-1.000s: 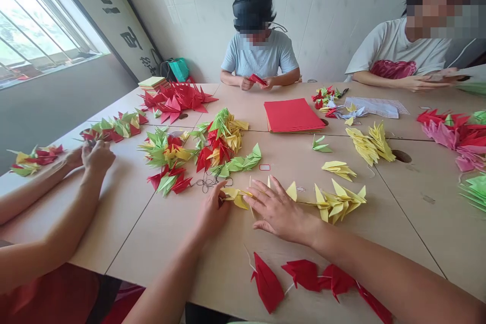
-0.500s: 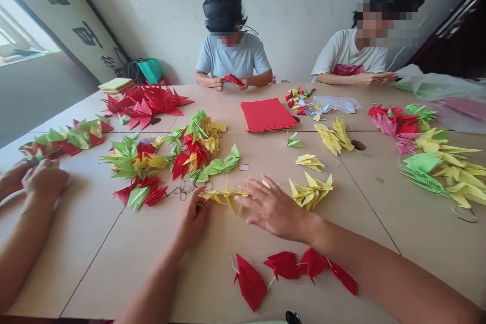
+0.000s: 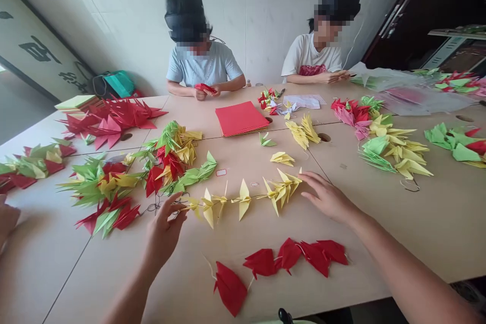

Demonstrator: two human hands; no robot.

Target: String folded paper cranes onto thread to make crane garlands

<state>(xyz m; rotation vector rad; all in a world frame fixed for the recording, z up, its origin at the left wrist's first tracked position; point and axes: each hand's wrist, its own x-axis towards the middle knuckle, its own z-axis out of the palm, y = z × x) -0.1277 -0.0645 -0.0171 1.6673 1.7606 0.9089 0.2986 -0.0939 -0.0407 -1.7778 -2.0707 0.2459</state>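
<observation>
A string of yellow folded paper cranes (image 3: 244, 199) runs across the table between my two hands. At its left end my left hand (image 3: 169, 223) has thumb and fingers closed on the string or the end crane. My right hand (image 3: 322, 195) is beside the right end, fingers spread, its fingertips near the tip of the last yellow crane. The cranes are bunched at the right and spaced apart toward the left. Closer to me lies a string of red folded cranes (image 3: 261, 263) on white thread.
Red paper sheets (image 3: 241, 117) lie mid-table. Mixed green, red and yellow cranes (image 3: 102, 179) are piled left, others (image 3: 395, 147) right. Two people (image 3: 203, 68) (image 3: 313, 58) sit opposite. Another person's hand (image 3: 7, 220) shows at the left edge.
My right hand has moved right, off the middle of the yellow string to its right end, uncovering the cranes. The view has shifted right, and the neighbour's arms have mostly left it.
</observation>
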